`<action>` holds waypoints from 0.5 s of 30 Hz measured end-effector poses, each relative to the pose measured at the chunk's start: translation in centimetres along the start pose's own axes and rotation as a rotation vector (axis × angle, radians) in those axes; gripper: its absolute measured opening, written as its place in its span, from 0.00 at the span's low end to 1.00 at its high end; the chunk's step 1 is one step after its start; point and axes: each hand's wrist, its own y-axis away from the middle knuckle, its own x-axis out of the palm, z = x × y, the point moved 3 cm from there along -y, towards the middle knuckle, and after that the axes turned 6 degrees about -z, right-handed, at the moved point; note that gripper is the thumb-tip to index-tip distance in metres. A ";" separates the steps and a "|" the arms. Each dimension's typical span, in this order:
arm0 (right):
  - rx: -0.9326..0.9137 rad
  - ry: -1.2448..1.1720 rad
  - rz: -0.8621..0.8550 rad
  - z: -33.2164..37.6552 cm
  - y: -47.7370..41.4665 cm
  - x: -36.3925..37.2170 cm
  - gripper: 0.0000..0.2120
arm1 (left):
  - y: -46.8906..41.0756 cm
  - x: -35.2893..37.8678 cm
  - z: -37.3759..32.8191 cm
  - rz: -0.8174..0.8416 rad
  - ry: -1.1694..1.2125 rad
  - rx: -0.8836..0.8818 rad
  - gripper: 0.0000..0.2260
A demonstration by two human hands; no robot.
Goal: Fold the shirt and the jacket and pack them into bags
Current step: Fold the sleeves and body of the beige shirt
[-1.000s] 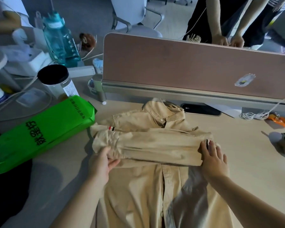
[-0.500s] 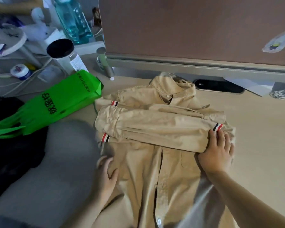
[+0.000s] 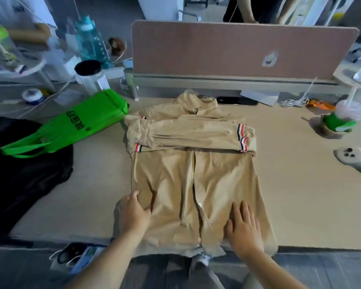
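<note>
Beige bench [image 3: 300, 205] has the tan shirt [image 3: 192, 178] lying flat mid-surface, sleeves folded across the chest. Left hand [image 3: 133, 213] grips the shirt's near-left edge with curled fingers. Right hand [image 3: 245, 228] lies flat on the near-right part, fingers straight. Green bag [image 3: 81, 126] sits far left, its handles on the black jacket [image 3: 19, 170].

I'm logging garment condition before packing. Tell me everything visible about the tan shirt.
The tan shirt looks like light woven cotton, button-front, lying face up on the desk, collar toward the partition, hem hanging over the near edge. Both long sleeves are folded across the chest, cuffs showing red, white and dark stripes. The lower body is creased. The left hand grips its left edge; the right hand rests flat on the lower right.
</note>
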 end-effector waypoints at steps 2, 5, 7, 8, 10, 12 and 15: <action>0.111 -0.053 -0.090 0.5 4.1 1.8 0.28 | 2.3 -0.3 2.2 -0.011 0.073 -0.043 0.20; 0.197 -0.115 -0.181 2.1 8.3 3.8 0.25 | 4.6 -0.5 4.6 0.021 0.206 -0.079 0.13; 0.169 -0.187 -0.182 3.5 10.2 5.0 0.24 | 6.0 -0.5 5.7 0.125 0.242 -0.128 0.11; 0.159 -0.253 -0.156 4.3 11.0 5.3 0.22 | 6.8 -0.6 6.2 0.170 0.273 -0.163 0.11; 0.253 -0.476 0.039 6.0 11.6 7.5 0.11 | 7.8 -0.8 7.3 0.237 0.431 -0.267 0.12; 0.483 -0.801 0.369 7.8 12.2 9.8 0.08 | 8.6 -1.3 8.2 0.350 0.731 -0.430 0.10; 0.799 -1.245 0.621 9.4 13.2 12.1 0.15 | 9.4 -2.3 9.0 0.635 1.050 -0.527 0.09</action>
